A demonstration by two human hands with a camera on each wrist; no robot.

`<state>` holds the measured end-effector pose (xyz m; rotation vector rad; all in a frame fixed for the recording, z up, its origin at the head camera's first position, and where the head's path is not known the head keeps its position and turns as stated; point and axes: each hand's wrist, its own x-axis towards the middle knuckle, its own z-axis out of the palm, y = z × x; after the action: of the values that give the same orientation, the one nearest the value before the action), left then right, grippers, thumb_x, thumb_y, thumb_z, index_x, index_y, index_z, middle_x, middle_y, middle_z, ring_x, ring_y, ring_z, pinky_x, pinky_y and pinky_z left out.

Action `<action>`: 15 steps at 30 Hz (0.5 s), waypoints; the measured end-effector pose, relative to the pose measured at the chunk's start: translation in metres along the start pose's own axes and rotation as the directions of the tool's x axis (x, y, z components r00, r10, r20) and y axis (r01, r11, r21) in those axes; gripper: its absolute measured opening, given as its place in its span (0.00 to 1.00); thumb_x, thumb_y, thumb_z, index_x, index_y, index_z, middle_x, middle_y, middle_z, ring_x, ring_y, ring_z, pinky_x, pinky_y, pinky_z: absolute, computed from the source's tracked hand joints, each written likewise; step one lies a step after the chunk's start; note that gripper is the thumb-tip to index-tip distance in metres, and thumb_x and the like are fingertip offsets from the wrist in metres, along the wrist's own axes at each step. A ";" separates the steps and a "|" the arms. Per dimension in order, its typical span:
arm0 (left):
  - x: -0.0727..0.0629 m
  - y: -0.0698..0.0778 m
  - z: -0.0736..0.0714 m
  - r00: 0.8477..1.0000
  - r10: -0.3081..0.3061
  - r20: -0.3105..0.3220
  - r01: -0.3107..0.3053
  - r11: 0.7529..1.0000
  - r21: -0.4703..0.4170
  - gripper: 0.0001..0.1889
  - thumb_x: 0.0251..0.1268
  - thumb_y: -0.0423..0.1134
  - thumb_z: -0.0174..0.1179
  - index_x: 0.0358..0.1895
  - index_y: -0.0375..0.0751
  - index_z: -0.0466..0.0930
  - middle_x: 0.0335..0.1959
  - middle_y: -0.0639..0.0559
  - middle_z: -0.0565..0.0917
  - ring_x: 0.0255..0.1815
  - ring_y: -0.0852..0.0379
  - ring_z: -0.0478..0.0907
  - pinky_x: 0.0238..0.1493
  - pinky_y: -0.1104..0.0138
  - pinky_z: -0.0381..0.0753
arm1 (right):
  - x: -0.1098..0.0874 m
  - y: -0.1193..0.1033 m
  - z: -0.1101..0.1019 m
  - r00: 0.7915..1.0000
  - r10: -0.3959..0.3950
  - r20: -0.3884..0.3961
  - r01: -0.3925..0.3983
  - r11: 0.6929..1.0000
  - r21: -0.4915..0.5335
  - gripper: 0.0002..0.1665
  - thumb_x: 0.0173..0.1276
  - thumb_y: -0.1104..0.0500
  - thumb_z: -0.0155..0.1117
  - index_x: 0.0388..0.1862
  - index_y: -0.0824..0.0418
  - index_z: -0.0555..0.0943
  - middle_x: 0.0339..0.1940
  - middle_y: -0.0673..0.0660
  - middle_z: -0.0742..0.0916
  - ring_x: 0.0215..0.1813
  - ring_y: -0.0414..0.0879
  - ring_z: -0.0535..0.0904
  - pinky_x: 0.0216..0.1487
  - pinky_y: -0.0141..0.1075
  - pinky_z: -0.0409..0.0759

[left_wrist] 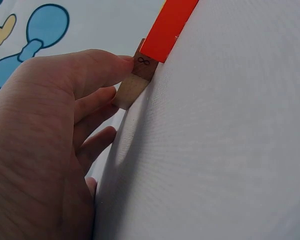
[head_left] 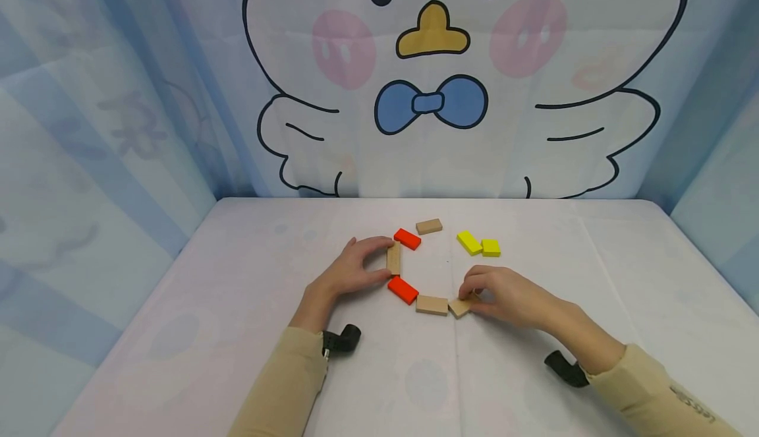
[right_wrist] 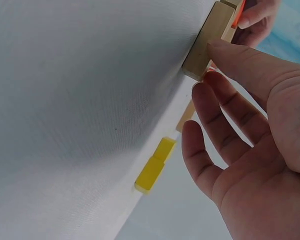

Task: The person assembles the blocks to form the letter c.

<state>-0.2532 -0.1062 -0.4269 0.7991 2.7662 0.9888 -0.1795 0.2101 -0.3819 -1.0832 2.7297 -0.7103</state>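
Wooden and red blocks form a curved line on the white table. My left hand (head_left: 348, 271) grips the upright-running wooden block (head_left: 394, 259) at the curve's left, thumb at its near end and fingers at its far end. Red blocks adjoin it, one above (head_left: 407, 238) and one below (head_left: 402, 290). At the bottom lies another wooden block (head_left: 431, 305). Just right of that, my right hand (head_left: 512, 297) pinches an angled wooden block (head_left: 459, 308), partly hidden by the fingers. In the right wrist view, the thumb presses this block's (right_wrist: 209, 42) side.
Behind the curve lies a separate wooden block (head_left: 429, 227). Two yellow blocks, one slanted (head_left: 469, 242) and one squarer (head_left: 491, 248), touch or nearly touch beyond my right hand. A patterned curtain (head_left: 439, 160) hangs at the table's back edge.
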 end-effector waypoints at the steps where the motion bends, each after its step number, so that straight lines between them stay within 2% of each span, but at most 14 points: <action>1: 0.000 0.000 0.000 1.000 -0.001 0.002 0.001 1.000 0.000 0.31 0.65 0.46 0.63 0.71 0.46 0.72 0.72 0.49 0.72 0.75 0.50 0.63 0.78 0.47 0.38 | 0.000 0.000 0.000 1.000 -0.002 0.002 0.002 1.000 0.000 0.13 0.62 0.67 0.74 0.42 0.51 0.86 0.42 0.41 0.83 0.44 0.41 0.79 0.50 0.41 0.83; 15: -0.001 0.001 -0.001 1.000 0.010 0.005 -0.010 1.000 -0.002 0.30 0.65 0.46 0.64 0.71 0.45 0.73 0.72 0.47 0.72 0.75 0.49 0.63 0.78 0.47 0.38 | 0.004 0.001 -0.002 1.000 -0.025 0.019 0.025 1.000 -0.014 0.16 0.62 0.70 0.73 0.43 0.51 0.87 0.44 0.43 0.82 0.47 0.43 0.79 0.53 0.43 0.82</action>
<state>-0.2525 -0.1064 -0.4253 0.8145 2.7597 0.9892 -0.1833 0.2086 -0.3805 -1.1228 2.7149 -0.6815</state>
